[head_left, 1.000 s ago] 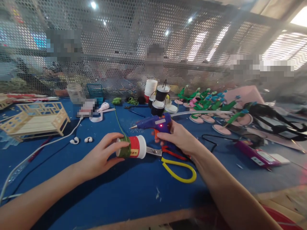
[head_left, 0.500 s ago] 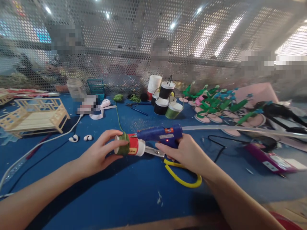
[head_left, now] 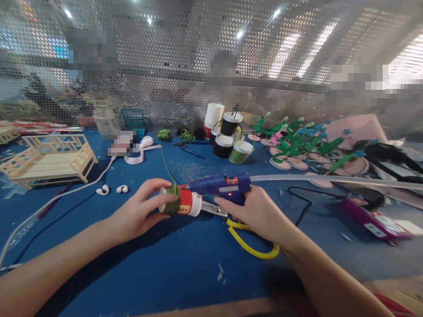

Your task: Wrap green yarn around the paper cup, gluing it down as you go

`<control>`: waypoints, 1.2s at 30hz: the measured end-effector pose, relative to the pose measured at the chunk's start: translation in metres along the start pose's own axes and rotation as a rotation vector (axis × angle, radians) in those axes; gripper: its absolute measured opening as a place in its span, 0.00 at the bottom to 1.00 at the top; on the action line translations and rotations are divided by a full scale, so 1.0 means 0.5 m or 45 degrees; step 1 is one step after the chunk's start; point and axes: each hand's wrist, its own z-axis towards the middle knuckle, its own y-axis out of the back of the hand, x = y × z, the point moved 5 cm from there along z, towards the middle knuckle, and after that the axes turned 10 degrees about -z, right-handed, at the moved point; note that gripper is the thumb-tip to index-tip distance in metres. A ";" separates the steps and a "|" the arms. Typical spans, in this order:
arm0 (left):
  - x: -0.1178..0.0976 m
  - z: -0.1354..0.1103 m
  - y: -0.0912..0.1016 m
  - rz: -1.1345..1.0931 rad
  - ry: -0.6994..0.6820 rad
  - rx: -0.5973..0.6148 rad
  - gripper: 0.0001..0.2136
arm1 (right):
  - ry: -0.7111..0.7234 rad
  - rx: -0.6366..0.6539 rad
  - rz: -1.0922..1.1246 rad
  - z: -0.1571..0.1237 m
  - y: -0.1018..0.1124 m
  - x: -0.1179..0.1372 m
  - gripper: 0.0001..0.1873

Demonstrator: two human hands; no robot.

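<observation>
My left hand (head_left: 142, 204) is closed around a small paper cup (head_left: 187, 203) lying on its side, its rim to the right. Green yarn (head_left: 171, 200) is wound round the cup's base end; red printed paper shows beside it. A strand runs from the winding back to a green yarn ball (head_left: 164, 134). My right hand (head_left: 254, 207) grips a blue hot glue gun (head_left: 220, 184) with a small red light, its nozzle at the cup's upper side by the yarn's edge. A long clear glue stick (head_left: 317, 178) sticks out behind it. Scissors with yellow handles (head_left: 254, 251) lie below the gun.
Black and green yarn-covered cups (head_left: 240, 152) stand at the back beside stacked white cups (head_left: 214, 115). Green craft plants (head_left: 291, 147) crowd the right, above a purple power strip (head_left: 366, 220). On the left are a wooden miniature bed (head_left: 49, 158), white earbuds (head_left: 122, 189) and a white cable (head_left: 66, 193).
Hands, cup and glue gun keep nearly the same pose. The whole view has shifted very slightly, and the nozzle still rests by the yarn's edge.
</observation>
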 end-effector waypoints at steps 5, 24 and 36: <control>0.004 0.001 0.004 -0.010 0.038 -0.025 0.15 | -0.032 -0.001 -0.064 -0.004 0.003 0.001 0.14; 0.010 0.007 0.010 -0.041 0.086 -0.067 0.16 | 0.064 -0.043 -0.130 -0.018 0.000 0.017 0.15; 0.013 0.008 0.012 -0.094 0.157 -0.086 0.16 | 0.170 -0.068 -0.167 -0.024 -0.001 0.021 0.12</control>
